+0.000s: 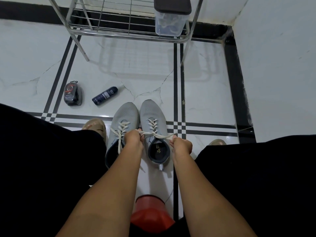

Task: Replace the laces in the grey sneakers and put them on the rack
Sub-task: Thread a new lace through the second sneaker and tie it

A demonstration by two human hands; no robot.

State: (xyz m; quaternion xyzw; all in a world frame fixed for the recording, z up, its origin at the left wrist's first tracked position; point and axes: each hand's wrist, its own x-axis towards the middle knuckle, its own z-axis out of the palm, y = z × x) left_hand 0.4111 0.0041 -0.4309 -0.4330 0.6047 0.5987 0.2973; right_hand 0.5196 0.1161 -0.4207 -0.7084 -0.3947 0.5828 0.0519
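Two grey sneakers stand side by side on the tiled floor between my knees, toes pointing away. The left sneaker [124,115] carries a cream lace whose loose ends hang over its near side. The right sneaker [151,112] is threaded with a cream lace [159,135] that runs taut across its opening. My left hand [132,138] pinches one end of that lace over the gap between the shoes. My right hand [181,145] pinches the other end at the shoe's right side. The metal wire rack [119,34] stands beyond the shoes, against the wall.
A clear plastic box with a dark lid [170,21] sits on the rack's right end. A dark pouch [72,94] and a dark spray bottle [104,96] lie on the floor to the left. A red stool [150,212] is under me. My sandalled feet flank the shoes.
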